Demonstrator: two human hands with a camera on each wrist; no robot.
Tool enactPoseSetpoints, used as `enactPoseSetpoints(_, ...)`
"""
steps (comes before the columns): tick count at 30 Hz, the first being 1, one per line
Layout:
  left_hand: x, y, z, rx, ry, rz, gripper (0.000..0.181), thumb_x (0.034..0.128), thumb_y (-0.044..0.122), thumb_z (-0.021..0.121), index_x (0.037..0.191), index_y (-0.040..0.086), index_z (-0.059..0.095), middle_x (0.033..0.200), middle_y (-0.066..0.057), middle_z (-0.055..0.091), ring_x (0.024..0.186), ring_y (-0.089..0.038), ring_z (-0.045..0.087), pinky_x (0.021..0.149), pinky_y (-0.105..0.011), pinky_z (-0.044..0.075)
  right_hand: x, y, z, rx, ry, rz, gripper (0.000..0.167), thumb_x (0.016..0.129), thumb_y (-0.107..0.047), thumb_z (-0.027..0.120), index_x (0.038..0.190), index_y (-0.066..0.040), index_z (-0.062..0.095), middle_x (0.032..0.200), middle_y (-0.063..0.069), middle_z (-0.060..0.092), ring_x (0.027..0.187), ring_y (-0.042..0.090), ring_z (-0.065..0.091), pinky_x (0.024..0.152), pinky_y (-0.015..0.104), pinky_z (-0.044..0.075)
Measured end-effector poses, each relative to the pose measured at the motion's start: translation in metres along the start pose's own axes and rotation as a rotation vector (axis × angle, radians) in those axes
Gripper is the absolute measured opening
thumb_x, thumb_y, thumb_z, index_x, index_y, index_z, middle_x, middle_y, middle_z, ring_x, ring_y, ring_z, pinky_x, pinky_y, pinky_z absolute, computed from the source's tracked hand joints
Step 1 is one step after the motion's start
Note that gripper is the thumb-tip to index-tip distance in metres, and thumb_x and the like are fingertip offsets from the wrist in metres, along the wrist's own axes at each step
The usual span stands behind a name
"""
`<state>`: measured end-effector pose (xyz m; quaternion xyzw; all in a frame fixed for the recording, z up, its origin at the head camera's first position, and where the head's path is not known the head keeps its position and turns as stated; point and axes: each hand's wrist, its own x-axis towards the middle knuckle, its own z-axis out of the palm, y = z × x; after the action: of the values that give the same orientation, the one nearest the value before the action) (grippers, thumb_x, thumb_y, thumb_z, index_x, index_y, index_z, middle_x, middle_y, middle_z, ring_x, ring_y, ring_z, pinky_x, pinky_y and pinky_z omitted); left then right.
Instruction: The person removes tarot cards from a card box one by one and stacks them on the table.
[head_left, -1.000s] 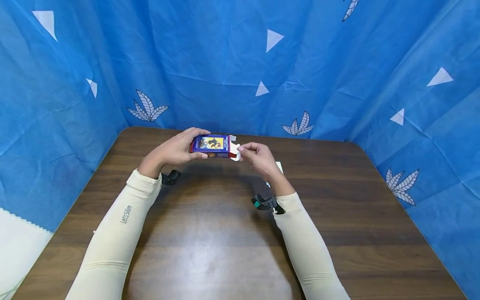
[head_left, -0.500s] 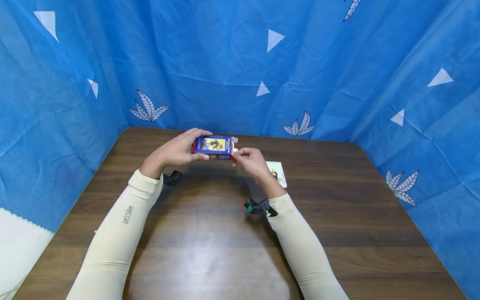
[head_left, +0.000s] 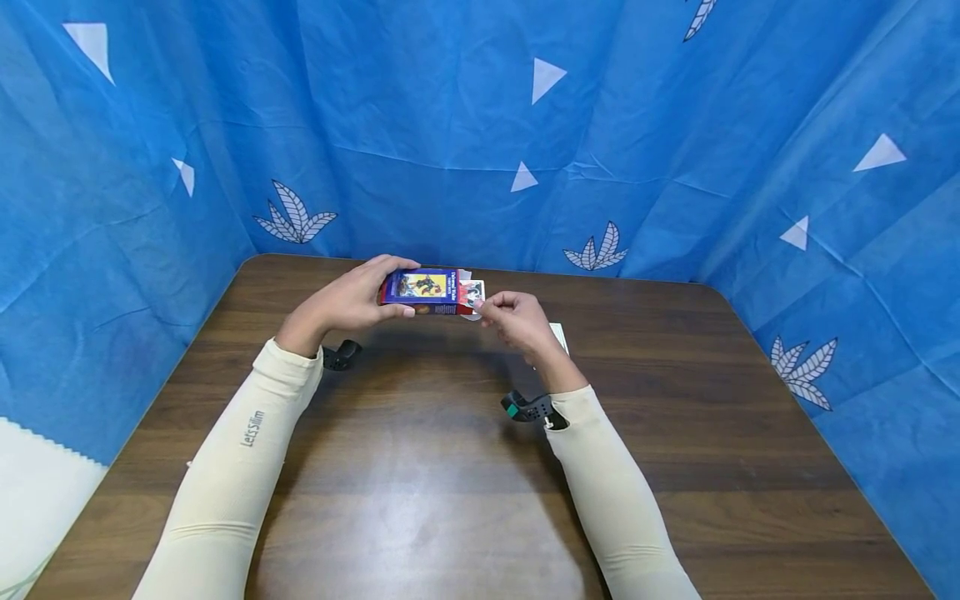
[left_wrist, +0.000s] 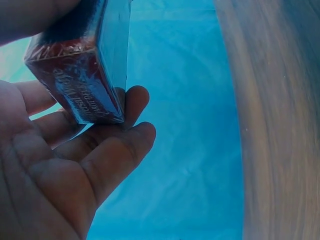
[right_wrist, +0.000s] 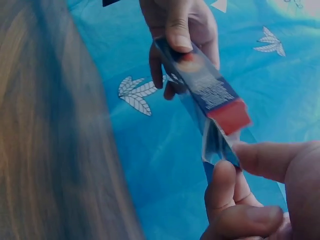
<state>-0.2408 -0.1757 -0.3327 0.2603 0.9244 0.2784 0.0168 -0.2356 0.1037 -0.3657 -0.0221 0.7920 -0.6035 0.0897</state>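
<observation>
My left hand [head_left: 356, 296] grips a blue and red tarot card box [head_left: 422, 285] by its closed end, thumb below and fingers over the top. The box lies level above the table, its open end facing right. Out of that end pokes a tarot card [head_left: 472, 292] with a red and white picture. Its near corner is pinched between the thumb and index finger of my right hand [head_left: 517, 321]. In the right wrist view a red side flap [right_wrist: 234, 116] stands out from the box's mouth. How many cards are inside is hidden.
A pale card [head_left: 558, 335] lies on the brown wooden table [head_left: 675, 400], mostly hidden behind my right wrist. Blue curtains [head_left: 450, 100] hang round the table's back and sides. A small white thing [head_left: 189, 463] shows beside my left sleeve.
My right hand was at the white end flap, then moved left to the box's mouth. Now it is back to the right, and a card sticks out. The left hand stays nearly still.
</observation>
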Motion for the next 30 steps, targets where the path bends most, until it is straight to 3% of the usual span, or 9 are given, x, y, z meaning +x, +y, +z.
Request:
enactPoseSetpoints(3, 0.000, -0.001, 0.000, -0.003, 0.007, 0.000, 0.070, 0.0878, 0.032, 0.075, 0.145, 0.011, 0.041, 0.141, -0.016, 0.046, 0.124, -0.032, 0.047, 0.107, -0.054, 0.039, 0.000, 0.000, -0.008, 0.045, 0.031, 0.008, 0.020, 0.094, -0.026, 0.066, 0.096, -0.006, 0.065, 0.075, -0.003, 0.066, 0.048, 0.007, 0.042, 0.043, 0.021, 0.030)
enactPoseSetpoints(7, 0.000, -0.001, -0.001, -0.007, 0.006, 0.002, 0.070, 0.0880, 0.032, 0.074, 0.145, 0.011, 0.041, 0.141, -0.017, 0.046, 0.124, -0.033, 0.046, 0.107, -0.055, 0.039, 0.003, 0.000, -0.026, 0.144, 0.134, -0.013, 0.021, 0.096, -0.022, 0.063, 0.106, -0.004, 0.065, 0.075, -0.007, 0.068, 0.047, 0.005, 0.049, 0.040, 0.018, 0.030)
enactPoseSetpoints(13, -0.001, 0.001, -0.003, -0.015, 0.006, 0.012, 0.070, 0.0878, 0.032, 0.074, 0.145, 0.011, 0.041, 0.141, -0.016, 0.046, 0.124, -0.032, 0.046, 0.107, -0.054, 0.040, 0.005, 0.006, -0.052, 0.244, 0.294, -0.082, 0.030, 0.098, -0.022, 0.061, 0.121, -0.003, 0.065, 0.077, 0.000, 0.058, 0.051, 0.005, 0.043, 0.042, 0.018, 0.029)
enactPoseSetpoints(17, -0.002, 0.001, -0.002, -0.014, 0.003, 0.014, 0.070, 0.0879, 0.033, 0.074, 0.146, 0.011, 0.041, 0.141, -0.016, 0.046, 0.123, -0.032, 0.046, 0.107, -0.054, 0.040, 0.008, 0.016, -0.069, 0.119, 0.375, -0.097, 0.031, 0.099, -0.023, 0.060, 0.125, -0.009, 0.067, 0.086, 0.001, 0.058, 0.062, 0.006, 0.044, 0.050, 0.019, 0.034)
enactPoseSetpoints(21, -0.002, 0.000, -0.001, -0.013, 0.003, 0.013, 0.071, 0.0879, 0.034, 0.074, 0.146, 0.011, 0.041, 0.141, -0.016, 0.046, 0.123, -0.031, 0.047, 0.106, -0.054, 0.040, 0.015, 0.033, -0.084, -0.058, 0.443, -0.059, 0.030, 0.096, -0.024, 0.065, 0.121, -0.007, 0.070, 0.105, 0.007, 0.067, 0.085, 0.011, 0.056, 0.070, 0.022, 0.044)
enactPoseSetpoints(25, -0.001, -0.002, -0.001, -0.004, 0.010, 0.024, 0.070, 0.0877, 0.034, 0.075, 0.145, 0.010, 0.041, 0.140, -0.016, 0.047, 0.123, -0.031, 0.047, 0.106, -0.054, 0.040, 0.022, 0.052, -0.097, -0.183, 0.430, 0.030, 0.029, 0.096, -0.024, 0.065, 0.118, -0.005, 0.070, 0.117, 0.015, 0.066, 0.100, 0.022, 0.056, 0.082, 0.033, 0.044)
enactPoseSetpoints(30, -0.001, -0.002, -0.001, -0.004, 0.010, 0.023, 0.070, 0.0878, 0.034, 0.074, 0.145, 0.011, 0.041, 0.141, -0.016, 0.046, 0.124, -0.031, 0.047, 0.106, -0.054, 0.040, 0.029, 0.072, -0.103, -0.352, 0.377, 0.098, 0.030, 0.099, -0.026, 0.060, 0.118, -0.005, 0.070, 0.119, 0.017, 0.064, 0.102, 0.027, 0.055, 0.086, 0.039, 0.046)
